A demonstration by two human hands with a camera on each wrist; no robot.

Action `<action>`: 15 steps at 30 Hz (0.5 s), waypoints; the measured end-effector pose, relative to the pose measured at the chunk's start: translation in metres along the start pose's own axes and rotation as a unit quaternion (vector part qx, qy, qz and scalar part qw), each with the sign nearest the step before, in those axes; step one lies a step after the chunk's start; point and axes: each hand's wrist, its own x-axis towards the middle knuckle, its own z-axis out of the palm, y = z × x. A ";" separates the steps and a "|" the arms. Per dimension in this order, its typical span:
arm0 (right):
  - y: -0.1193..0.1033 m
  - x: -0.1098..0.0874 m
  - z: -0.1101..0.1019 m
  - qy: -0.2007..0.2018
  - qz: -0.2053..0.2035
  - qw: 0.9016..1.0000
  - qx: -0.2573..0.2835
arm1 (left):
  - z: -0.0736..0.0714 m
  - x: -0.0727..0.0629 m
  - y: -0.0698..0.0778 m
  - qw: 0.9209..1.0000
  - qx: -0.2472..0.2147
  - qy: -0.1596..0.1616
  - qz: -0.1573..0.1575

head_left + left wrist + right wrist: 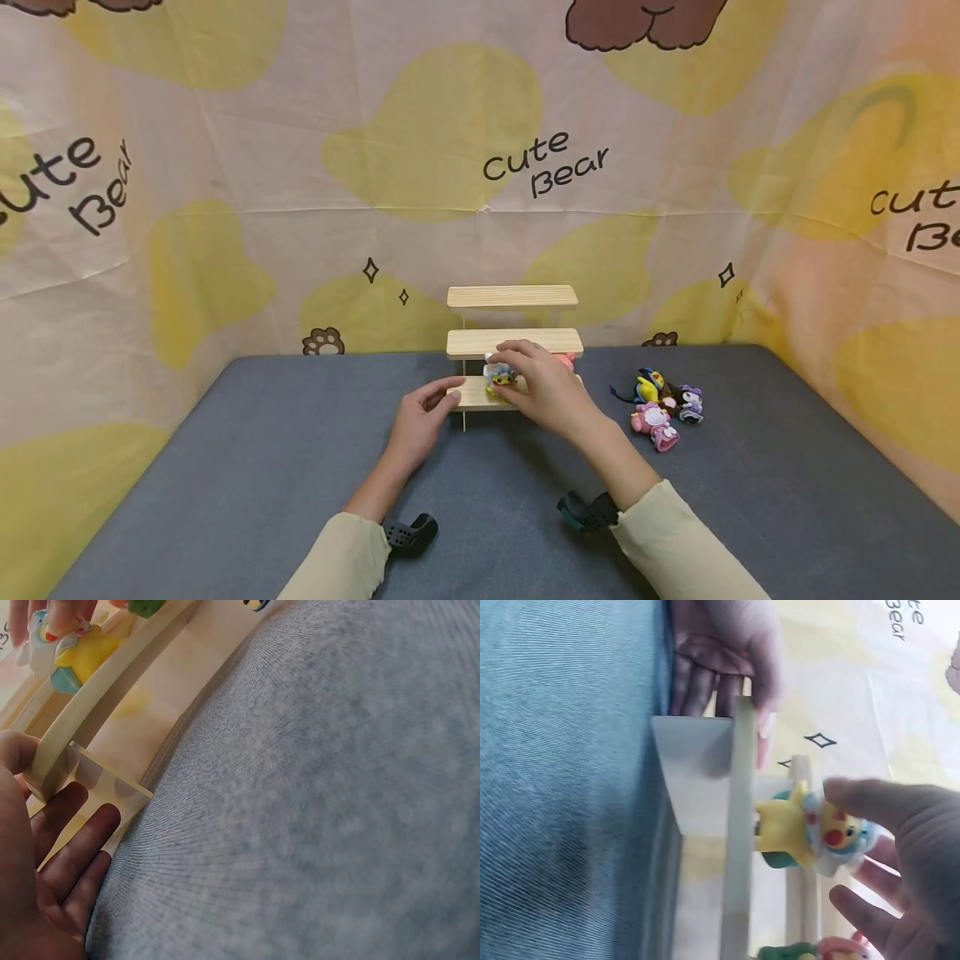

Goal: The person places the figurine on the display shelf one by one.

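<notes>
A small yellow figurine (501, 379) with a white-and-blue head covering stands upright on the lowest board of a three-step wooden stand (512, 296), a little nearer that board's left end than its right. The right hand (551, 390) holds it round the head, thumb on one side and fingers on the other, while its feet meet the board.

The left hand (418, 421) is clamped on the left end of the same board, thumb along the top and fingers below, next to the pale side support (111, 769) of the stand. A pink-and-green figurine (840, 950), partly hidden by the right hand in the head view, is on the same board toward its right end.

The stand sits close to the middle of the back edge of the grey worktop (285, 483). Well apart from it, toward the back right corner, a close group lies on the worktop: a yellow-and-blue figurine (648, 387) at the back, a brown piece (669, 405) in the middle, a purple-and-white figurine (691, 403) on the right and a pink figurine (655, 425) in front. Beyond the back edge hangs a patterned cloth (420, 150) lettered "Cute Bear".
</notes>
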 end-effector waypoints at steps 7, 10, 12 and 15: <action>0.001 0.001 -0.020 -0.009 0.032 0.999 0.009 | 0.000 -0.001 0.001 1.000 0.003 0.003 0.002; 0.004 0.000 -0.031 0.009 0.037 0.999 0.013 | 0.000 -0.001 0.001 1.000 0.006 0.004 0.001; 0.007 0.000 -0.039 0.019 0.039 0.999 0.020 | 0.000 -0.001 0.001 1.000 0.009 0.004 0.000; 0.013 -0.002 -0.049 0.028 0.040 0.998 0.025 | 0.000 -0.002 0.001 1.000 0.012 0.005 -0.002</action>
